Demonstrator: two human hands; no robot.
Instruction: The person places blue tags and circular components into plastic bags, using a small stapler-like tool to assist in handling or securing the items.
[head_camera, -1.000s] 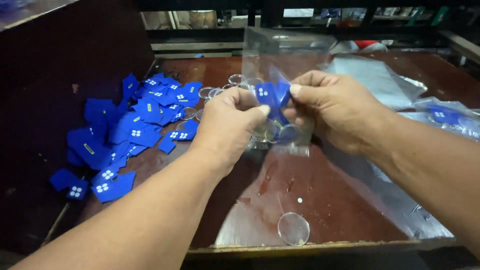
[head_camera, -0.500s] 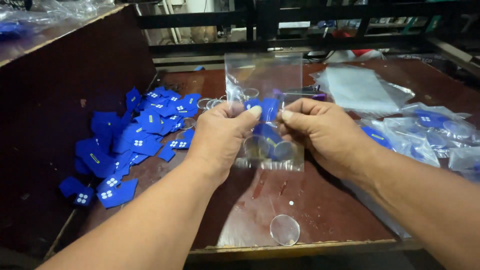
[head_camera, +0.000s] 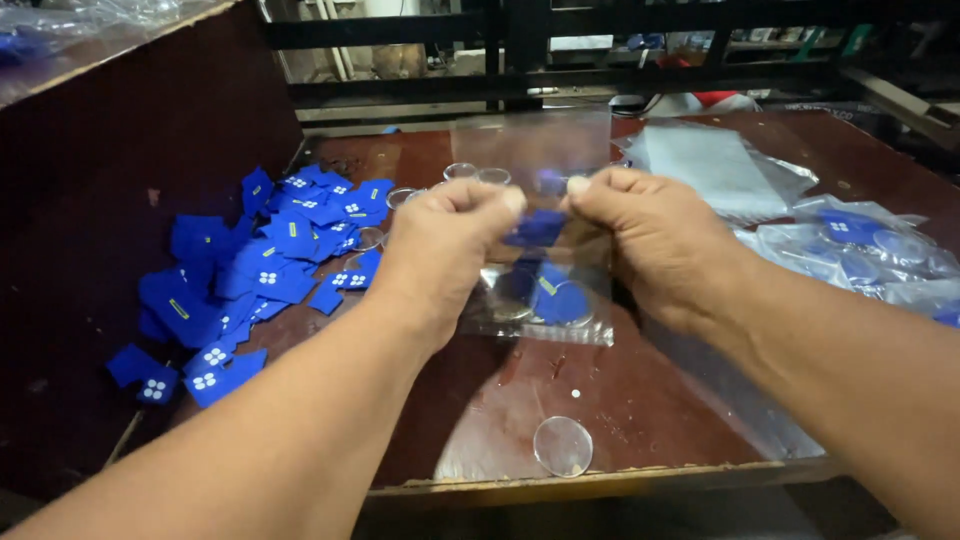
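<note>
The left hand (head_camera: 445, 250) and the right hand (head_camera: 650, 240) are both up over the middle of the dark red-brown wooden table (head_camera: 690, 400). Each hand pinches the small clear plastic bag (head_camera: 545, 290) with thumb and fingers squeezed tight on it. The left hand holds the bag at its 9 o'clock side, and the right hand holds it at its 3 o'clock side. The bag hangs between the two hands, just above the table. Inside it sit flat blue pieces (head_camera: 560, 300), down near the bottom.

At 9 o'clock from the hands lies a big heap of blue felt house-shaped tags with little white windows (head_camera: 260, 270). At 6 o'clock, near the table's front edge, rests one round clear glass disc (head_camera: 563, 446). More clear discs (head_camera: 475, 174) lie at 12 o'clock, past the hands. At 3 o'clock is a pile of filled clear bags (head_camera: 860, 250). At 1 o'clock is a stack of flat empty clear bags (head_camera: 710, 165).
</note>
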